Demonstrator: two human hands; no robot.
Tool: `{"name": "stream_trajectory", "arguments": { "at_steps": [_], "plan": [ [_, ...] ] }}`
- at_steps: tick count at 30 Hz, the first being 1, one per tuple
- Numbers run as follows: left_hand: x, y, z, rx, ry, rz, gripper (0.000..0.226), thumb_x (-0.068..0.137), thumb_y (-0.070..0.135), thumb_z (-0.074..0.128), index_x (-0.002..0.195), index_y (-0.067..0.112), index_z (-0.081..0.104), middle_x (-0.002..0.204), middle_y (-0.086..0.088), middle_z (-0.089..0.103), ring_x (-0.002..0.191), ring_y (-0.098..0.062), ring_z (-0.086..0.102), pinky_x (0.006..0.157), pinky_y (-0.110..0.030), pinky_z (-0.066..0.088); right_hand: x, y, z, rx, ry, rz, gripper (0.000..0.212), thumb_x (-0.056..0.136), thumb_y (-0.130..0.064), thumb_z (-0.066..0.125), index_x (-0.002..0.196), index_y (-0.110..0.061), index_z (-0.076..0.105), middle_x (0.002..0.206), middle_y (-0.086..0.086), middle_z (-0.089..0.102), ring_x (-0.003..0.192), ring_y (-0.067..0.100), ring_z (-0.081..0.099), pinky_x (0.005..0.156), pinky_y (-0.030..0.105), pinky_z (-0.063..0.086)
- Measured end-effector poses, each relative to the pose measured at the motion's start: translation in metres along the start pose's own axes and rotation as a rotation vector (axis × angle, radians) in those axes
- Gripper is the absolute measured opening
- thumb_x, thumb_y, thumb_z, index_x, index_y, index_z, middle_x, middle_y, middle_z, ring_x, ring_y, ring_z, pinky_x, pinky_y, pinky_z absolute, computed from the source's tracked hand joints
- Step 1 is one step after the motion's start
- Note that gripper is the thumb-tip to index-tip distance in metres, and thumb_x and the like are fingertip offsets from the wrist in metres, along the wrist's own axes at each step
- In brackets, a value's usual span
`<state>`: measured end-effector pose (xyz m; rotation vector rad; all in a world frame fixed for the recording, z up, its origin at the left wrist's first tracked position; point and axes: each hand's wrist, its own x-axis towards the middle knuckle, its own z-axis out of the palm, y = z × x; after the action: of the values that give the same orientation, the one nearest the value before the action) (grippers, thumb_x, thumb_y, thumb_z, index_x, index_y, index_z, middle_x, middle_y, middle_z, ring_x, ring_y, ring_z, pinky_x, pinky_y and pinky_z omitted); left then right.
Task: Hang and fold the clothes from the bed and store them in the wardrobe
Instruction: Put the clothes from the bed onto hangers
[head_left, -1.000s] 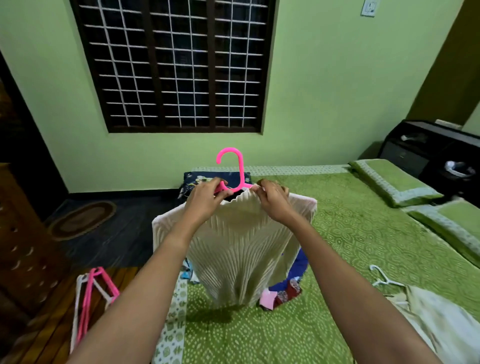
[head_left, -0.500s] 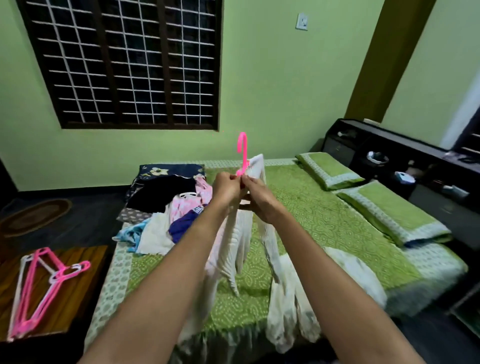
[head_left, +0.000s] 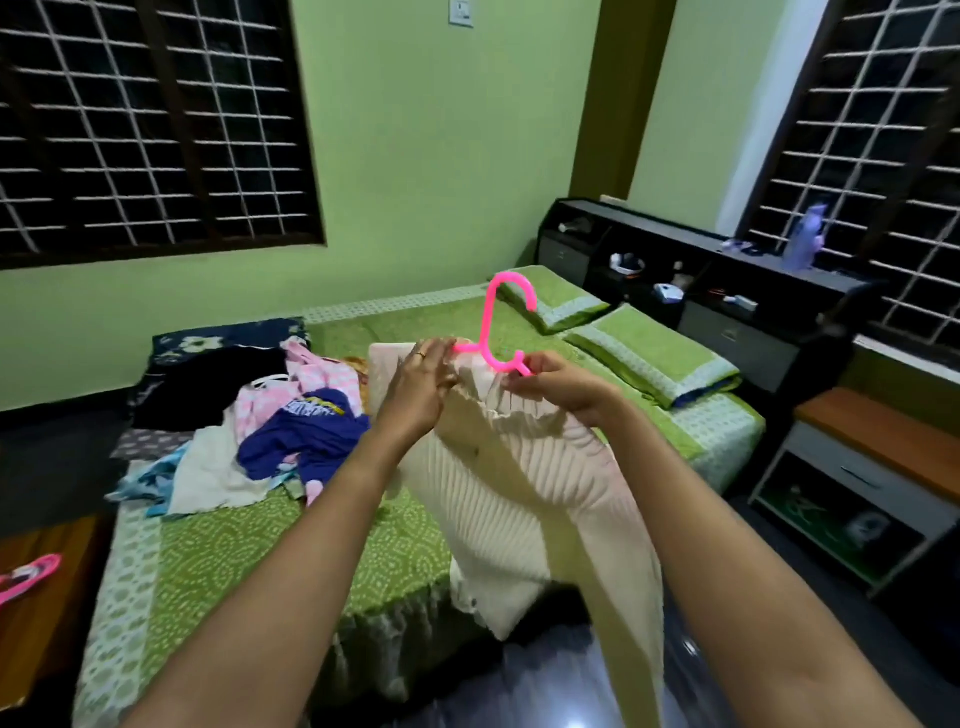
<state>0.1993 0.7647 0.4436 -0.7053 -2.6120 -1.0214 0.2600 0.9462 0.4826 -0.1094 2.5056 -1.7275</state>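
Note:
A cream ribbed sweater (head_left: 511, 499) hangs on a pink hanger (head_left: 497, 325), held in the air above the bed's near right corner. My left hand (head_left: 418, 382) grips the sweater's neckline at the hanger's left shoulder. My right hand (head_left: 558, 387) pinches the collar just under the hanger's neck. The hook points up and to the right. A sleeve droops toward the floor. A pile of clothes (head_left: 249, 421), with black, pink, blue and white pieces, lies on the left of the green bed (head_left: 249, 561).
Two green pillows (head_left: 644, 353) lie at the head of the bed by a dark shelved headboard (head_left: 727, 280). A bedside cabinet (head_left: 872, 478) stands on the right. More pink hangers (head_left: 28, 574) rest on a wooden surface at the left edge. Dark floor lies below the sweater.
The view has swung right across the room. The hanger with the sweater turned from edge-on to tilted broadside, and my hands moved apart along the collar.

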Motion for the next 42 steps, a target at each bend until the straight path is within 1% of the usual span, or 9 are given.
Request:
{"name": "stream_trajectory", "arguments": {
  "at_steps": [3,7,12,16,22,25,30,38,42],
  "plan": [
    [-0.001,0.017,0.013,0.089,-0.021,0.086,0.025,0.094,0.016,0.050,0.116,0.004,0.056,0.110,-0.021,0.061,0.105,-0.036,0.052,0.096,-0.038,0.032,-0.024,0.014,-0.019,-0.202,0.002,0.014,0.020,0.093,-0.005,0.054,0.074,-0.011,0.054,0.063,-0.005,0.047,0.046,-0.006,0.044,0.049,0.008,0.035],
    [-0.010,0.035,0.041,0.142,-0.131,0.127,0.021,0.095,0.026,0.048,0.107,0.010,0.056,0.101,-0.021,0.063,0.094,-0.037,0.059,0.077,-0.041,0.044,-0.036,0.042,-0.042,-0.550,0.231,0.014,0.036,0.087,-0.015,0.066,0.059,-0.017,0.044,0.054,-0.004,0.039,0.049,0.005,0.034,0.047,0.023,0.025],
    [-0.025,0.061,0.078,0.132,-0.083,0.121,0.021,0.097,0.030,0.042,0.108,0.016,0.054,0.103,-0.018,0.063,0.096,-0.038,0.059,0.073,-0.040,0.044,-0.053,0.075,-0.058,-0.525,0.425,0.021,0.043,0.085,-0.016,0.068,0.060,-0.024,0.034,0.061,-0.009,0.042,0.066,0.014,0.043,0.061,0.034,0.036],
    [-0.030,0.069,0.100,0.105,-0.097,0.123,0.021,0.097,0.033,0.042,0.106,0.017,0.053,0.102,-0.015,0.066,0.094,-0.037,0.060,0.069,-0.038,0.043,-0.061,0.085,-0.077,-0.615,0.322,0.070,0.026,0.089,-0.021,0.064,0.072,-0.022,0.044,0.069,-0.010,0.043,0.066,0.010,0.041,0.059,0.028,0.030],
    [-0.021,0.065,0.138,0.004,-0.114,0.008,0.023,0.096,0.029,0.047,0.110,0.013,0.057,0.104,-0.017,0.066,0.096,-0.037,0.060,0.066,-0.036,0.039,-0.033,0.120,-0.092,-0.729,0.308,0.078,0.012,0.092,-0.024,0.058,0.087,-0.018,0.050,0.083,-0.003,0.053,0.080,0.017,0.047,0.062,0.031,0.029],
    [-0.004,0.053,0.168,0.001,-0.150,-0.028,0.022,0.096,0.025,0.047,0.111,0.012,0.056,0.105,-0.019,0.065,0.096,-0.039,0.059,0.068,-0.038,0.041,-0.009,0.146,-0.104,-0.772,0.303,0.116,0.011,0.093,-0.026,0.056,0.087,-0.020,0.049,0.095,0.006,0.060,0.088,0.023,0.053,0.071,0.036,0.035],
    [0.045,0.020,0.231,-0.014,-0.214,-0.096,0.022,0.095,0.021,0.047,0.111,0.008,0.055,0.106,-0.021,0.064,0.099,-0.040,0.058,0.070,-0.040,0.042,0.055,0.208,-0.133,-0.746,0.241,0.190,0.011,0.092,-0.014,0.055,0.098,-0.005,0.056,0.104,0.019,0.063,0.095,0.033,0.058,0.078,0.041,0.043],
    [0.117,-0.038,0.316,-0.089,-0.375,-0.230,0.027,0.094,0.022,0.051,0.113,0.003,0.055,0.104,-0.025,0.064,0.099,-0.042,0.057,0.071,-0.040,0.040,0.151,0.292,-0.164,-0.772,0.092,0.302,0.015,0.091,-0.017,0.054,0.102,-0.007,0.058,0.109,0.019,0.062,0.101,0.036,0.057,0.081,0.044,0.045],
    [0.155,-0.059,0.347,-0.116,-0.364,-0.297,0.027,0.094,0.020,0.052,0.113,0.003,0.056,0.105,-0.025,0.064,0.101,-0.042,0.056,0.071,-0.039,0.039,0.197,0.323,-0.177,-0.777,0.072,0.291,0.019,0.093,-0.019,0.053,0.104,-0.004,0.058,0.109,0.020,0.062,0.102,0.036,0.056,0.082,0.045,0.045]
  ]
}}
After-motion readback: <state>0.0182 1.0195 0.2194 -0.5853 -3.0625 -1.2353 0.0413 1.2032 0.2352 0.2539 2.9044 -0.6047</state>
